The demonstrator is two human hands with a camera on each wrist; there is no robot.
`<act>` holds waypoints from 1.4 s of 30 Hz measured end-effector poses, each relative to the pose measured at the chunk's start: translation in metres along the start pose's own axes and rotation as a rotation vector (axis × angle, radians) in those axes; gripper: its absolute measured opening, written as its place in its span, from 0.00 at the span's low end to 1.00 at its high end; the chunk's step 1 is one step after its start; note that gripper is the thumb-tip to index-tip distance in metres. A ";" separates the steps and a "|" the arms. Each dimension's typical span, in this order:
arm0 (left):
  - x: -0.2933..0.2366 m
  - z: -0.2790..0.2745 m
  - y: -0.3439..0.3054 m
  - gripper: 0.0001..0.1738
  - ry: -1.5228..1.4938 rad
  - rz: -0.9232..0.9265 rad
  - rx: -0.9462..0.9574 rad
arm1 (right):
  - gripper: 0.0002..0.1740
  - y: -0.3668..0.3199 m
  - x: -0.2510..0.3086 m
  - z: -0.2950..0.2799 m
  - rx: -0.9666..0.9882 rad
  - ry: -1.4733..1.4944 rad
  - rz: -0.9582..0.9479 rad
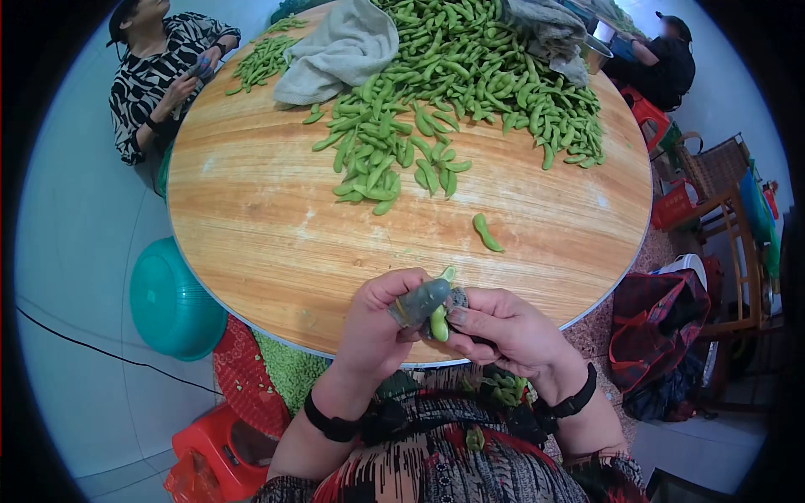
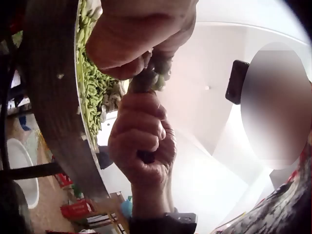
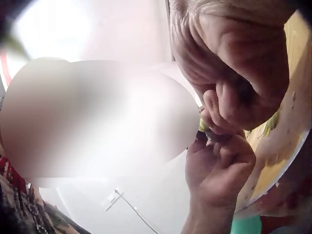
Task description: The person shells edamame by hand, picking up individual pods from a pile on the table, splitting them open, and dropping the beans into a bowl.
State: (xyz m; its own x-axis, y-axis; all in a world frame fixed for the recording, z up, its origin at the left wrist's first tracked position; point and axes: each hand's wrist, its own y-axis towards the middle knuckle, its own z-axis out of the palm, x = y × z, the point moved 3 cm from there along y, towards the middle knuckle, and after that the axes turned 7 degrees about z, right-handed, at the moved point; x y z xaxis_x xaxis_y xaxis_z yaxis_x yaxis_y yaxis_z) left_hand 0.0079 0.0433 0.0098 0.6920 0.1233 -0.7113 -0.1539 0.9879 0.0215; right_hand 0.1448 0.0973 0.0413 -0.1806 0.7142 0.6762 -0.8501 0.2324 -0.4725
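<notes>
A green soybean pod (image 1: 439, 324) is between my two hands, just over the near edge of the table. My left hand (image 1: 373, 323) grips it from the left, with a grey-green cover (image 1: 423, 300) on the thumb. From the right, my right hand (image 1: 516, 331) pinches it between thumb and curled fingers. An opened piece of pod (image 1: 449, 274) sticks up past the left thumb. Both wrist views show the hands meeting fingertip to fingertip, the right hand (image 2: 141, 131) with curled fingers; the fingers hide most of the pod there.
One loose pod (image 1: 486, 233) lies on the round wooden table (image 1: 251, 218). A large pod heap (image 1: 470, 67) and a grey cloth (image 1: 344, 54) are farther back. Shelled beans (image 1: 289, 369) lie below left, near a teal basin (image 1: 172, 298) and red stool (image 1: 222, 453). Two people sit across.
</notes>
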 end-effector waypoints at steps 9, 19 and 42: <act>0.011 0.004 0.008 0.12 0.446 0.140 -0.279 | 0.11 0.016 0.005 -0.016 -0.643 -1.000 -0.586; -0.010 0.021 0.005 0.27 1.178 0.437 -0.082 | 0.10 0.016 0.024 -0.020 -0.477 -0.552 -0.490; -0.011 -0.005 0.002 0.13 0.371 0.135 -0.196 | 0.17 0.006 0.047 -0.033 -1.023 -1.621 -0.263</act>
State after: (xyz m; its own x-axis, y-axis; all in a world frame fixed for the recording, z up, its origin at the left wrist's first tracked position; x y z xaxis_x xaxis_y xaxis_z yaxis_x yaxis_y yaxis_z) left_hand -0.0033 0.0433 0.0142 0.3622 0.1724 -0.9160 -0.3815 0.9241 0.0230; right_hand 0.1476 0.1539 0.0522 -0.8423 -0.4548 0.2893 -0.4700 0.8825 0.0190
